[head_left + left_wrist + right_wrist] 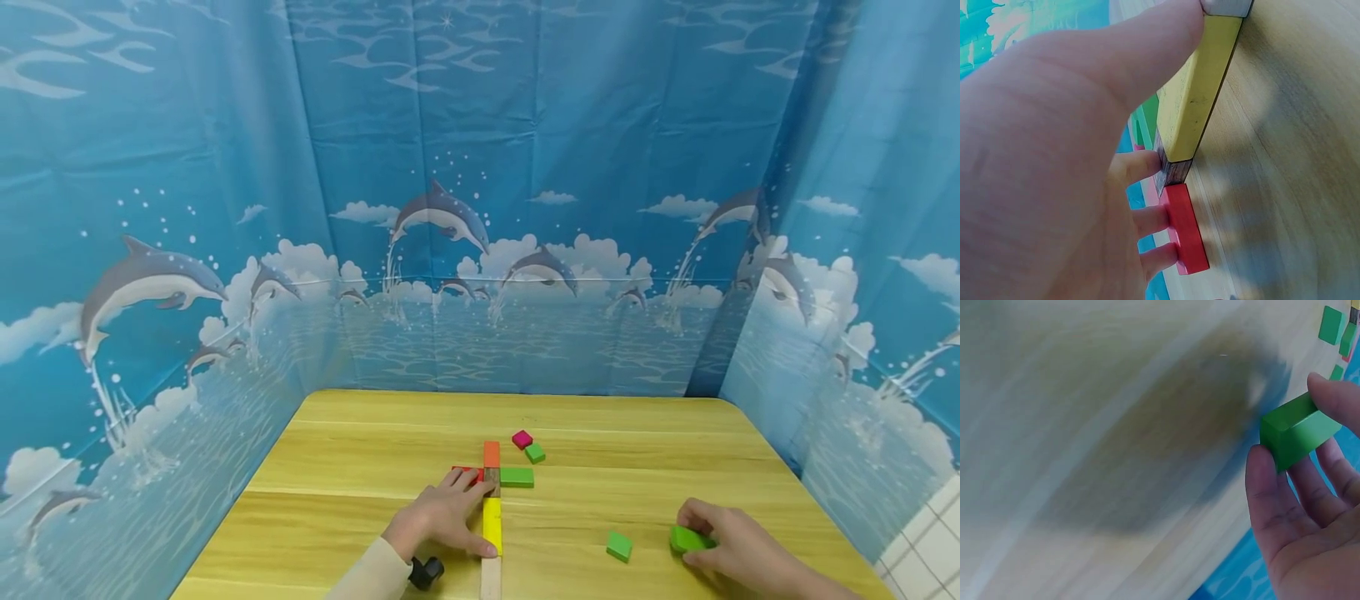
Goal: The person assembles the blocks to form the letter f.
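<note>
Blocks form a cross on the table: an orange block (491,453) at the far end, a dark brown block (491,477), a yellow block (492,525) and a pale block (491,581) run towards me. A red block (1186,231) and a green rectangular block (517,477) extend left and right from the brown one. My left hand (446,515) spreads over this, fingertips touching the red and brown blocks, thumb at the yellow block's near end. At the right, my right hand (738,546) pinches another green block (1297,428) between thumb and fingers.
A small green block (618,546) lies left of my right hand. Beyond the cross sit a magenta block (522,438) and a small green piece (535,453). A dolphin-print curtain (480,333) surrounds the wooden table (360,433). Something black (426,573) shows by my left wrist.
</note>
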Motion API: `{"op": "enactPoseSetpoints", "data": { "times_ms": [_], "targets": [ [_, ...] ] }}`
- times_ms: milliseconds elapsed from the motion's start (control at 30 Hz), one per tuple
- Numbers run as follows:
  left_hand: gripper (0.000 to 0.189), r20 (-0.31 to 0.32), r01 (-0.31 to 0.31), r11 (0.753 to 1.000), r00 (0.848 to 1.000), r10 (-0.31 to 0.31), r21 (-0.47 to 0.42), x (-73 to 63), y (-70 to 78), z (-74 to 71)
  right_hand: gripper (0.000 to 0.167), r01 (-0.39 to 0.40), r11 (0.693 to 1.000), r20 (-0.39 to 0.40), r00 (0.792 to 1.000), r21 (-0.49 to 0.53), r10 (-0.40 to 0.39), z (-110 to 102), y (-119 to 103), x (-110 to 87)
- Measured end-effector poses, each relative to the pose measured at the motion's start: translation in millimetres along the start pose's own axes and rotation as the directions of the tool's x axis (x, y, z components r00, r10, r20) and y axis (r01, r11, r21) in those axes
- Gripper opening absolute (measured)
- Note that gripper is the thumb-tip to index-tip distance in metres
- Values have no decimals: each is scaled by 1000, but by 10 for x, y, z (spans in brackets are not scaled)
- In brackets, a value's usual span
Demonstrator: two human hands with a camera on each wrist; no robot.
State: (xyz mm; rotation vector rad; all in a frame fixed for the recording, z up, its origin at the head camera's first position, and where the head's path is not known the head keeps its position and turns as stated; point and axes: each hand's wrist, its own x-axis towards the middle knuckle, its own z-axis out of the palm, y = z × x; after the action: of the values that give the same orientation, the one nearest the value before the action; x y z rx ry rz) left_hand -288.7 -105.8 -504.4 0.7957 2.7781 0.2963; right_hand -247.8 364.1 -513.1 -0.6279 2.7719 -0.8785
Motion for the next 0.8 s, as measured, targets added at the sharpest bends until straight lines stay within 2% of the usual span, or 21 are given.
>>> {"op": "enactPoseSetpoints", "data": {
  "times_ms": [167,400,533,700,800],
  "targets": [
    [99,-10,6,1000,1000,-6,1,32,-13,28,38,-13,1000,-63,998,-28,12,21,-91,93],
    [99,-12,8,1000,1000,-8,21,6,27,-24,47,16,999,-132,991,-34,-21,76,-251,214],
    [99,-19,2,1000,1000,-2,18,8,6,-5,46,36,998,-170,984,-46,-44,102,-333,308],
    [99,-10,1,1000,1000,-1,19,-5,8,-14,46,61,997,-192,979,-40,-68,126,-387,427],
    [99,2,0,1000,1000,0,24,-11,13,-30,46,47,998,-191,980,-30,-52,132,-412,496]
  ]
}}
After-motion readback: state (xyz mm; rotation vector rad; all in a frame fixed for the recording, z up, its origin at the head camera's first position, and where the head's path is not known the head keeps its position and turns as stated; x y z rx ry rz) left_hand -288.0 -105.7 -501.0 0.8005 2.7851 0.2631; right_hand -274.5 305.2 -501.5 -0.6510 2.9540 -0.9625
